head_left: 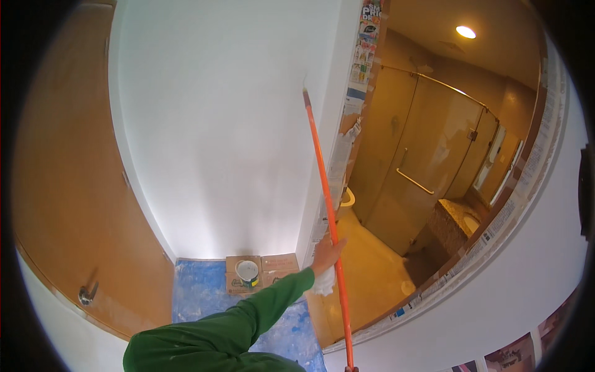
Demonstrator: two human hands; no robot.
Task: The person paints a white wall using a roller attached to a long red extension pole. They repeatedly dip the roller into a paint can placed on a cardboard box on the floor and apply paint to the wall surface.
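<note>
A long orange extension pole (pixel 329 204) rises from the lower edge toward the white wall (pixel 217 111). Its dark upper end carries a thin wire piece close to the wall; any roller there cannot be made out against the white. My left hand (pixel 326 255), in a green sleeve, is closed around the pole's middle. Just below that hand shows a crumpled white cloth or plastic (pixel 323 283); whether I hold it is unclear. Only a sliver of my right hand (pixel 352 369) shows at the lower edge, wrapped around the pole's bottom.
A paint bucket (pixel 247 271) stands on flattened cardboard (pixel 280 263) over a blue floor covering (pixel 198 288). Left is a wooden door (pixel 80 167) with a lever handle. Newspaper masking (pixel 362 56) lines the bathroom doorway at right; inside are a glass shower (pixel 427 149) and a sink counter (pixel 455 214).
</note>
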